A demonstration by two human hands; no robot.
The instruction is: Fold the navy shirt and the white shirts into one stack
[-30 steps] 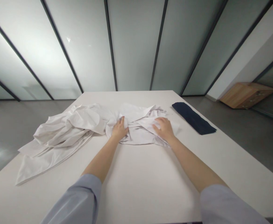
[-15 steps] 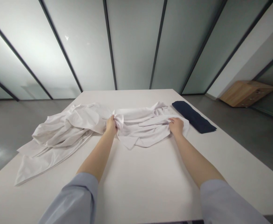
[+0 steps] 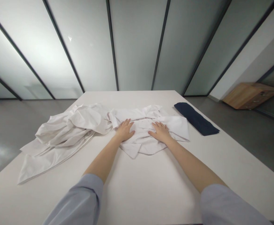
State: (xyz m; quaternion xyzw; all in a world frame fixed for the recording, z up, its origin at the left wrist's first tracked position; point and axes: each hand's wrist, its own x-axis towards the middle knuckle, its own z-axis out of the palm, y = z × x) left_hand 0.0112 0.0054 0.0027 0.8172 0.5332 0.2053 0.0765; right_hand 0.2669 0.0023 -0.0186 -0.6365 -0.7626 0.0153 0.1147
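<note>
My left hand (image 3: 125,130) lies flat on a white button-front shirt (image 3: 148,122), fingers spread, near its left side. My right hand (image 3: 159,132) presses flat on the same shirt, a little right of centre. Neither hand grips the cloth. The shirt is spread out roughly, with a collar-like point hanging toward me. To its left, a crumpled heap of white fabric (image 3: 66,131) touches the shirt, and I cannot tell whether they are one garment.
A folded navy cloth (image 3: 196,119) lies right of the shirt on the white table (image 3: 151,187). The table's far and side edges are in view, with a grey floor beyond. Frosted glass panels stand behind, and a low wooden cabinet (image 3: 251,95) sits at the far right.
Both hands have let go of the shirt's gathered cloth and now lie flat on it. The shirt looks smoother, and my right hand has moved left toward the middle.
</note>
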